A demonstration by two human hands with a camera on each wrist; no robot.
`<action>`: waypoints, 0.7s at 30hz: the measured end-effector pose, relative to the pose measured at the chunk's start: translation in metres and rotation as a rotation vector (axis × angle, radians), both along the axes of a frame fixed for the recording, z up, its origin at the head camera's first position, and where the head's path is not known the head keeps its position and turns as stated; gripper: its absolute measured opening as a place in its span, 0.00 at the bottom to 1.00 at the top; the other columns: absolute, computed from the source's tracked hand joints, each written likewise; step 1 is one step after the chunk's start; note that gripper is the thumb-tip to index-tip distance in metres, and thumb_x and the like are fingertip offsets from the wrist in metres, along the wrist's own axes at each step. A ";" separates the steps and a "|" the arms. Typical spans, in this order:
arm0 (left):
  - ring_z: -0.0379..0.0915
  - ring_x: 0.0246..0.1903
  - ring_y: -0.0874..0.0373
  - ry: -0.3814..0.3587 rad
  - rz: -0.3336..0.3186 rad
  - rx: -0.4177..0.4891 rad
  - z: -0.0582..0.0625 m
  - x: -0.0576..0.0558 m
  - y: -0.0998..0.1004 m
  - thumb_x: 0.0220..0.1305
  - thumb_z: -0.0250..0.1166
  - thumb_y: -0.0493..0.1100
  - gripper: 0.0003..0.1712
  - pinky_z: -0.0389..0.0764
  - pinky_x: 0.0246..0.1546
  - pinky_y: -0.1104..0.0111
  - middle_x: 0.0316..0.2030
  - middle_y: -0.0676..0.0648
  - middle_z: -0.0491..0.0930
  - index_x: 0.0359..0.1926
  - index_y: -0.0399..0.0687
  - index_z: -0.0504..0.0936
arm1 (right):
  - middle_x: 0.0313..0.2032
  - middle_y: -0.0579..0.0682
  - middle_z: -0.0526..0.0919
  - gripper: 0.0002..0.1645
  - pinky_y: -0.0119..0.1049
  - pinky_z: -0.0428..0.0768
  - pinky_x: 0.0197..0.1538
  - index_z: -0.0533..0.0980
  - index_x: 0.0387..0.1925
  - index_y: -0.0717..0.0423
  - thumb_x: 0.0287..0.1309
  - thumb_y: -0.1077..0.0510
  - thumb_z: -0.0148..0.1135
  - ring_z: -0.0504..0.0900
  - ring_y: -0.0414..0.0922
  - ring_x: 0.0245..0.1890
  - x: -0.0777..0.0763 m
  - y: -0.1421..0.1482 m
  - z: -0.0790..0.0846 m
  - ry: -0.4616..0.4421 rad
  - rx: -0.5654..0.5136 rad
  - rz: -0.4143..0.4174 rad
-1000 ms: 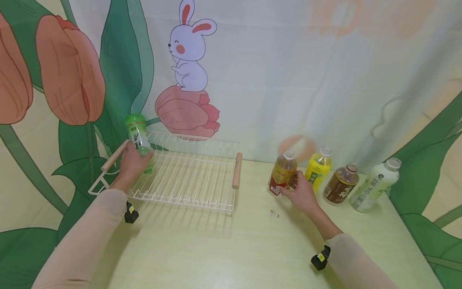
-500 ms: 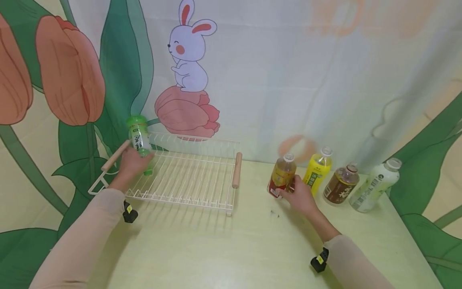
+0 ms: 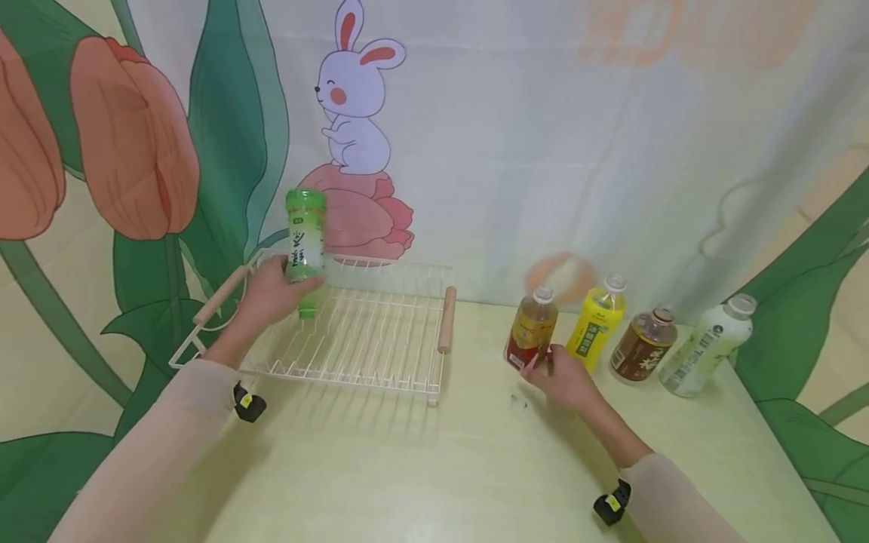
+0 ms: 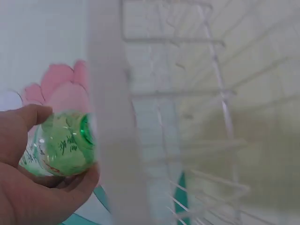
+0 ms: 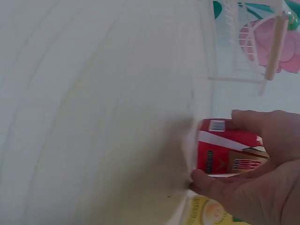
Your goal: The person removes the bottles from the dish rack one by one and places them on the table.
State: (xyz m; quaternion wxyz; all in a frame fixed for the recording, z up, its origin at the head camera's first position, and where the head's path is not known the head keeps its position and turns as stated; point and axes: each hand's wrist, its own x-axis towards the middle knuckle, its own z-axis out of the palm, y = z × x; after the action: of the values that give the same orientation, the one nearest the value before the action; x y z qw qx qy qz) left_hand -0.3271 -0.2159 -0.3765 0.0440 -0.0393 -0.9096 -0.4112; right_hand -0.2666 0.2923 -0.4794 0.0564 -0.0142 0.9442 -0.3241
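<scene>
My left hand grips a green clear-plastic bottle above the white wire rack. The bottle is upside down, its broad base up and its narrow neck pointing at the rack. In the left wrist view, thumb and fingers wrap the bottle beside a blurred rack bar. My right hand is at the lower part of a red-and-yellow-labelled drink bottle standing on the table. The right wrist view puts thumb and fingers on either side of its red label.
Right of the red-labelled bottle stand a yellow bottle, a brown-labelled bottle and a pale green-and-white bottle. The rack has wooden handles at its ends. A printed curtain hangs behind the table.
My left hand has lifted the green bottle and carried it rightward over the rack, more upright now. My right hand has slid slightly lower on the red-labelled bottle, which stays in place.
</scene>
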 end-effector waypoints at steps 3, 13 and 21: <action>0.77 0.48 0.42 0.056 -0.045 0.010 0.010 0.009 0.017 0.71 0.69 0.59 0.43 0.83 0.40 0.58 0.57 0.33 0.75 0.71 0.32 0.66 | 0.63 0.76 0.76 0.53 0.62 0.79 0.61 0.62 0.71 0.79 0.70 0.37 0.66 0.77 0.68 0.63 0.013 0.002 0.017 -0.064 0.054 0.060; 0.74 0.50 0.45 0.203 -0.185 -0.046 0.045 0.043 0.077 0.62 0.78 0.49 0.42 0.84 0.41 0.57 0.59 0.41 0.71 0.71 0.39 0.70 | 0.65 0.64 0.80 0.40 0.61 0.81 0.61 0.73 0.69 0.63 0.70 0.39 0.68 0.80 0.64 0.65 0.056 -0.002 0.115 0.089 0.078 0.332; 0.77 0.48 0.50 0.332 -0.331 -0.251 0.061 0.075 0.125 0.55 0.83 0.45 0.44 0.85 0.45 0.59 0.59 0.46 0.73 0.71 0.42 0.74 | 0.67 0.58 0.77 0.43 0.62 0.82 0.55 0.71 0.72 0.57 0.61 0.52 0.79 0.79 0.61 0.61 0.064 -0.030 0.168 0.551 0.192 0.272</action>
State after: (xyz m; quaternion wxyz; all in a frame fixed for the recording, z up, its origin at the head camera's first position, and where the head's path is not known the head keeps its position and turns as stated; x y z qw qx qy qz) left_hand -0.2516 -0.0908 -0.3159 0.1196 -0.2595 -0.9150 -0.2848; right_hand -0.2029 0.2620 -0.3112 -0.1576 -0.2222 0.9397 -0.2069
